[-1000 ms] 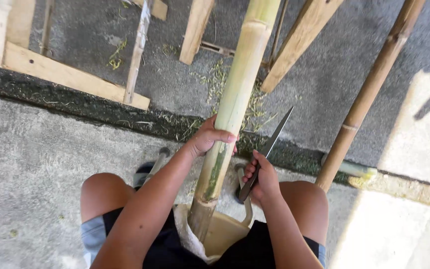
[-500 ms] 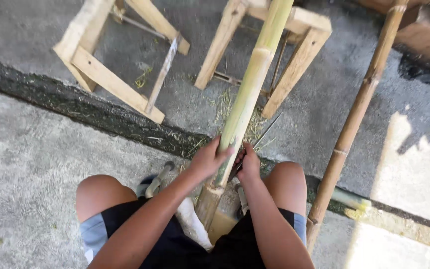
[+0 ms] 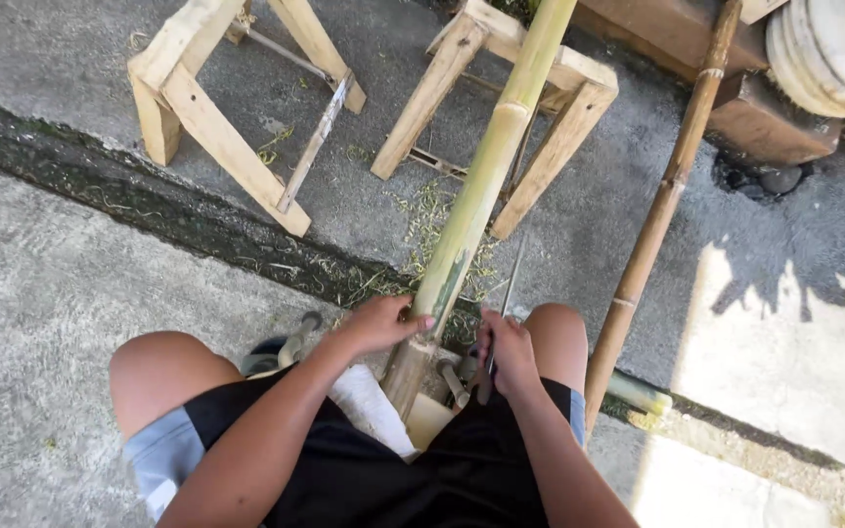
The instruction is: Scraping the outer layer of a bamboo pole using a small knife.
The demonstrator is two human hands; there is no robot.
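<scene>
- Two bare hands work close together at the near end of a long green bamboo pole (image 3: 486, 181), which slants from our lap up and away across the far wooden sawhorse (image 3: 559, 93).
- Our left hand (image 3: 380, 323) is wrapped around the pole just above a node, fingers curled over its smooth round surface, grasping it firmly.
- Our right hand (image 3: 507, 354) is clenched around the handle of a knife (image 3: 507, 293); its thin, straight metal blade points away from us, just right of the pole and near it. We cannot tell whether the edge touches the bamboo.
- Below the left hand the pole turns from glossy green to pale tan, and its cut end rests between our knees beside a white cloth (image 3: 372, 406).
- Fine green shavings (image 3: 432, 220) lie scattered over the rough grey concrete under the pole, thickest along the dark, mossy joint that crosses the ground.
- Farther left stands a second sawhorse (image 3: 209, 127) of pale, square-cut timber with splayed legs and a thin brace.
- At the right a brown, dry bamboo pole (image 3: 659, 210) with ringed nodes lies slanted, well apart from the green one.
- In the far right corner sit stacked pale round discs (image 3: 833, 49) above a reddish block.
</scene>
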